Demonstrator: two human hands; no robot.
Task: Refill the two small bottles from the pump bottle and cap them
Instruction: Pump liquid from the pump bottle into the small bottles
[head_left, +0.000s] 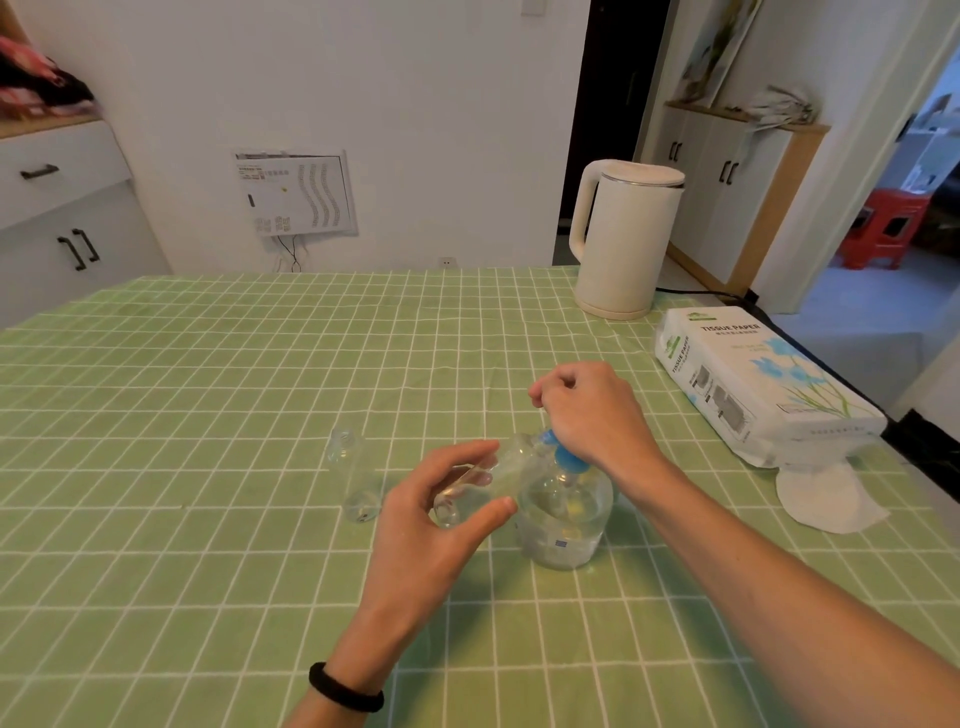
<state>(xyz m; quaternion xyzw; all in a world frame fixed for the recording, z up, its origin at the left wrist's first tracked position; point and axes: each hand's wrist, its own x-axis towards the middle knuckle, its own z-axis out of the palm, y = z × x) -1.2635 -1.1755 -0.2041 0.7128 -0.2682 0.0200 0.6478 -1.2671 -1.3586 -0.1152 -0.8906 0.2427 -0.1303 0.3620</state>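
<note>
A clear pump bottle (563, 525) with a blue pump head (563, 457) stands mid-table, partly filled with clear liquid. My right hand (587, 410) rests on top of the pump head with its fingers curled, hiding the nozzle. My left hand (441, 514) grips a small clear bottle (488, 480), tilted with its open mouth up against the pump. A second small clear bottle (356, 475) stands upright and uncapped to the left, apart from both hands. No caps show.
The table wears a green checked cloth (208, 415). A white electric kettle (621, 236) stands at the back right, with its cord running off the edge. A tissue paper pack (758, 379) and a loose tissue (826, 499) lie along the right edge.
</note>
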